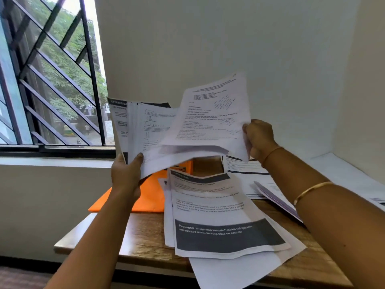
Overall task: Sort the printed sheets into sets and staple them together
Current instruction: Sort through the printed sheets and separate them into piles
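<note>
I hold a thick stack of printed sheets (145,130) up in the air above the table. My left hand (126,174) grips the stack's lower left edge, thumb on the front. My right hand (259,138) pinches the right edge of the top few sheets (210,115), which are lifted and peeled away from the rest. More printed sheets (220,213) with dark header bands lie in a loose pile on the wooden table (143,236) below. No stapler is in view.
An orange folder (150,197) lies on the table under the held stack. Other papers (260,180) are spread along the right side by the white wall. A barred window (52,80) is at left. The table's near edge overhangs the floor.
</note>
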Action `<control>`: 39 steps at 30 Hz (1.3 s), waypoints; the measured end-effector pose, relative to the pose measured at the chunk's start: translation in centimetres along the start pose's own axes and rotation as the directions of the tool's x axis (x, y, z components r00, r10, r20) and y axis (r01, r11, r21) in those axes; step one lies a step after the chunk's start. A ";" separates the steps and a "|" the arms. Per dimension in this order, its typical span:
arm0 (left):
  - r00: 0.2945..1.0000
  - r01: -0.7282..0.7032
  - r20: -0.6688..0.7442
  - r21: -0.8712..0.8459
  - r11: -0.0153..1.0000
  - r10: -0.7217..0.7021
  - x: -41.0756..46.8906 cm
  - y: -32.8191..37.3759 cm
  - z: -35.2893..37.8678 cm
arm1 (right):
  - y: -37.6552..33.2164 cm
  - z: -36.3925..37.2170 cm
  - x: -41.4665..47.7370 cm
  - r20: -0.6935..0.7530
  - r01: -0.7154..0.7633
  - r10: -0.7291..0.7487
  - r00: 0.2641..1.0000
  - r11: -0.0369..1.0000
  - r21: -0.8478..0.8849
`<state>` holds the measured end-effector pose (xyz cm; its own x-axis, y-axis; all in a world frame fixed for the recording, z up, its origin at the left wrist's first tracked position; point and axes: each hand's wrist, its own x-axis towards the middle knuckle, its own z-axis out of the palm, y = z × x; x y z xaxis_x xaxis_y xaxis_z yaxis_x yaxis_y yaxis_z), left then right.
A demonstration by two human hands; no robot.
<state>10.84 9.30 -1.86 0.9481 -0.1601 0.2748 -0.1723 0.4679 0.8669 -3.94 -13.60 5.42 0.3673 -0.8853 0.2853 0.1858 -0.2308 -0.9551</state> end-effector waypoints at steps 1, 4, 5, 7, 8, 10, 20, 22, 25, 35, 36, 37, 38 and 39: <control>0.999 0.037 -0.007 -0.012 0.999 -0.037 0.4 0.2 0.4 | -0.3 -0.6 0.4 -0.008 -0.023 0.023 1.000 1.000 0.016; 0.990 0.137 -0.019 -0.030 0.990 -0.138 1.6 0.8 1.4 | -1.2 -2.6 1.5 -0.031 -0.067 0.070 0.997 0.992 0.104; 0.986 0.165 -0.024 -0.029 0.986 -0.166 1.9 0.9 1.8 | -1.5 -3.4 1.9 -0.050 -0.074 0.081 0.995 0.990 0.124; 0.977 0.208 -0.037 -0.019 0.978 -0.209 2.2 0.8 2.9 | -1.9 -5.2 2.3 -0.083 -0.082 0.096 0.992 0.984 0.160; 0.974 0.221 -0.041 -0.017 0.975 -0.222 2.3 0.8 3.4 | -2.1 -6.1 2.6 -0.097 -0.085 0.104 0.990 0.980 0.181; 0.972 0.234 -0.033 -0.018 0.972 -0.234 2.3 0.7 4.4 | -2.2 -8.0 3.3 -0.133 -0.098 0.127 0.983 0.973 0.207; 0.945 0.313 0.111 -0.038 0.949 -0.307 2.3 0.5 10.5 | 0.0 -16.6 6.7 -0.259 -0.197 0.239 0.936 0.964 0.177; 0.933 0.339 0.140 -0.032 0.940 -0.332 2.5 0.5 11.5 | 0.2 -17.7 6.9 -0.236 -0.204 0.251 0.939 0.957 0.205; 0.907 0.386 0.198 -0.041 0.922 -0.371 3.0 0.3 12.7 | 0.7 -18.9 7.4 -0.192 -0.197 0.250 0.949 0.946 0.259; 0.873 0.453 0.199 0.001 0.891 -0.444 4.3 -0.6 14.6 | 1.7 -21.5 9.4 -0.111 -0.318 0.372 0.921 0.888 0.333; 0.872 0.458 0.196 -0.004 0.889 -0.448 4.5 -0.8 14.8 | 2.0 -21.7 9.5 -0.110 -0.329 0.383 0.917 0.884 0.332; 0.870 0.463 0.193 -0.009 0.886 -0.453 4.3 -0.7 14.8 | 2.1 -21.9 9.5 -0.113 -0.337 0.391 0.913 0.882 0.329; 0.867 0.469 0.202 -0.018 0.883 -0.456 4.4 -0.8 14.8 | 2.2 -22.2 9.5 -0.119 -0.338 0.392 0.912 0.884 0.322; 0.866 0.470 0.203 -0.019 0.882 -0.457 4.4 -0.9 14.7 | 2.5 -22.6 9.6 -0.128 -0.330 0.386 0.914 0.887 0.322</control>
<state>11.28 -4.66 4.70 0.8457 -0.5286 -0.0738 0.2986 0.3540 0.8863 -20.55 -31.79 4.01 0.2906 -0.9495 -0.1181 0.3376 0.2172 -0.9159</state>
